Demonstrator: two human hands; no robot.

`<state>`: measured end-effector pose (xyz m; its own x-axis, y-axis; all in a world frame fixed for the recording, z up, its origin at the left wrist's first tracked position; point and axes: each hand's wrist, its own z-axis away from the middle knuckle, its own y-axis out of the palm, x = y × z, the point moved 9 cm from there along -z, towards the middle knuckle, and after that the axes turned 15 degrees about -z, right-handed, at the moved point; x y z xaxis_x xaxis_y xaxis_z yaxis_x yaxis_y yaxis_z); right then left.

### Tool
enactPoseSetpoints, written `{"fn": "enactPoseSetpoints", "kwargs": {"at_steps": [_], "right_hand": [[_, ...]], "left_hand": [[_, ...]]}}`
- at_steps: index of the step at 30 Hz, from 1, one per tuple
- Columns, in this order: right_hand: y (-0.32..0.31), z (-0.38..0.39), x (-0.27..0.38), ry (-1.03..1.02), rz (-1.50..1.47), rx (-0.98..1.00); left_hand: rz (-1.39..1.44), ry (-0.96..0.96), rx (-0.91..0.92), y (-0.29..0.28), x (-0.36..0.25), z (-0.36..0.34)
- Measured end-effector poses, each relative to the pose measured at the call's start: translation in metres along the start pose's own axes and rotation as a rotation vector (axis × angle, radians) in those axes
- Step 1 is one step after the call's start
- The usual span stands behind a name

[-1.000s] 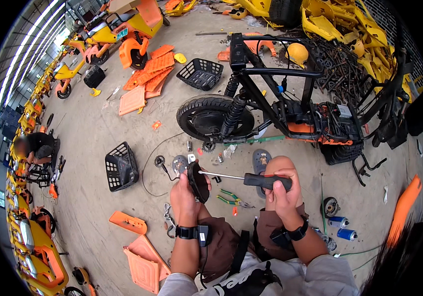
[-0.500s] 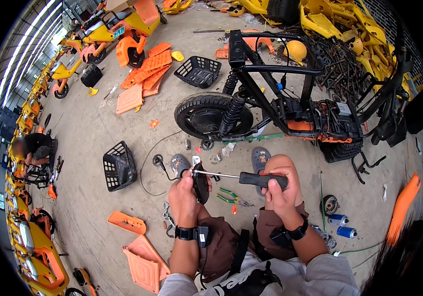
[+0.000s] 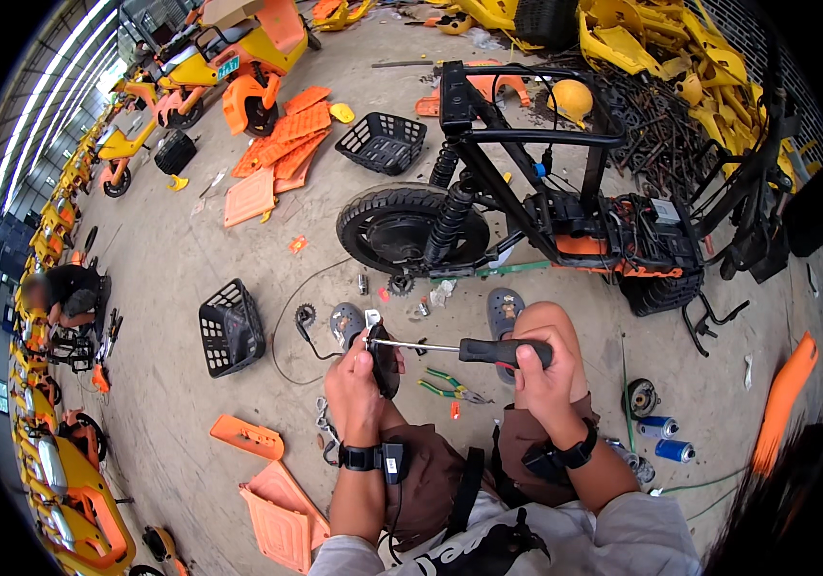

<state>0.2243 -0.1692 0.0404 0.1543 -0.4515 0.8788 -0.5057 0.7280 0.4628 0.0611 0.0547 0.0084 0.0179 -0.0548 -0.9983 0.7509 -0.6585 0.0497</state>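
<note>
A dark, curved part (image 3: 387,372) sits just below the middle of the frame, its flat side turned toward the right. The left hand (image 3: 354,384) has hold of it, its grip closed round the edge with the thumb on top. A screwdriver (image 3: 490,352) lies nearly level to the right, its metal shaft reaching the part's upper end; whether the tip sits in a screw is too small to tell. The right hand (image 3: 546,370) has its grip wrapped firmly round the black handle.

Below the shaft, pliers (image 3: 450,386) with green and yellow handles lie on the floor (image 3: 171,384), between the forearms. Grey shoes (image 3: 505,315) show just above the hands, one on either side of the part. A toothed wheel with a crank (image 3: 306,317) lies left of the left shoe, and farther left a black basket (image 3: 232,328) rests on its side.

Across the upper right stands a stripped black scooter frame (image 3: 541,137) with its rear wheel (image 3: 411,232) toward the middle. Two blue cans (image 3: 675,450) lie at the lower right, and orange panels (image 3: 282,518) at the lower left.
</note>
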Motion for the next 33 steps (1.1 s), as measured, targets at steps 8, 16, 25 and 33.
{"fn": "enactPoseSetpoints", "kwargs": {"at_steps": [8,16,25,33], "right_hand": [[0.000,-0.002,0.003,-0.088,0.001,0.065],[0.004,-0.001,0.000,0.096,-0.034,0.099],[0.007,-0.001,0.002,0.099,-0.035,0.129],[0.021,-0.005,0.026,-0.204,0.201,0.283]], "left_hand": [[-0.056,-0.001,0.044,0.000,0.006,-0.002],[-0.092,-0.001,0.045,-0.003,0.010,-0.001],[-0.051,-0.062,0.063,0.003,0.006,-0.001],[0.013,-0.118,0.051,0.005,0.006,-0.002]]}}
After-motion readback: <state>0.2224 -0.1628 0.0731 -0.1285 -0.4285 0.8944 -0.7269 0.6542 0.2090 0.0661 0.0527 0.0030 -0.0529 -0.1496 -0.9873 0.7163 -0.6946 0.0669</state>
